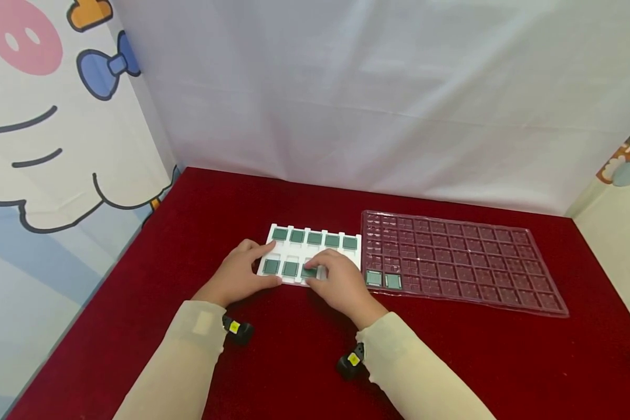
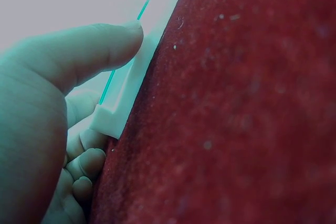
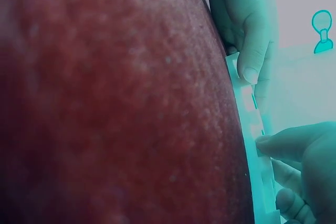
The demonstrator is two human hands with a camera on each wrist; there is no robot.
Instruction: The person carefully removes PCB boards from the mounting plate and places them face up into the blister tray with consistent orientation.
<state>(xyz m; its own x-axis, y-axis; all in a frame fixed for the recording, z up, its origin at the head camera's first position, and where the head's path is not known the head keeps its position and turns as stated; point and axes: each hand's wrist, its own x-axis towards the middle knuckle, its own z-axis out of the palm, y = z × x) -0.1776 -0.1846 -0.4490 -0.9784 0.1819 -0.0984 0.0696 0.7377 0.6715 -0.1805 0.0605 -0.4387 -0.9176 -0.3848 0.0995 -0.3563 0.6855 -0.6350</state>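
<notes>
Step in hand looks like seating a green chip (image 1: 307, 272) in the front row of the white tray (image 1: 300, 249), third pocket from the left.

Right hand (image 1: 342, 286): thumb and index finger pinch that chip at its pocket. Can't tell if it's fully down; the fingers cover part of it.

Left hand (image 1: 241, 274): grips the tray's left end, thumb on the front edge, index finger along the upper side. Reads as bracing the tray against sliding.

Tray count: back row has five chips (image 1: 314, 238), front row has two more (image 1: 279, 268) left of the pinched one. Last two front pockets sit behind the right hand, can't confirm their state.

Clear plastic tray (image 1: 464, 256) lies on the red-covered bench (image 1: 283, 367), just right of the white one. Two chips (image 1: 383, 280) sit side by side in its near left corner.

Next move, my read: square the chip to its pocket, press lightly, release without dragging it, then go for a chip in the clear tray. Left hand should hold the brace meanwhile. Main risk: chip left tilted on the pocket edge.
</notes>
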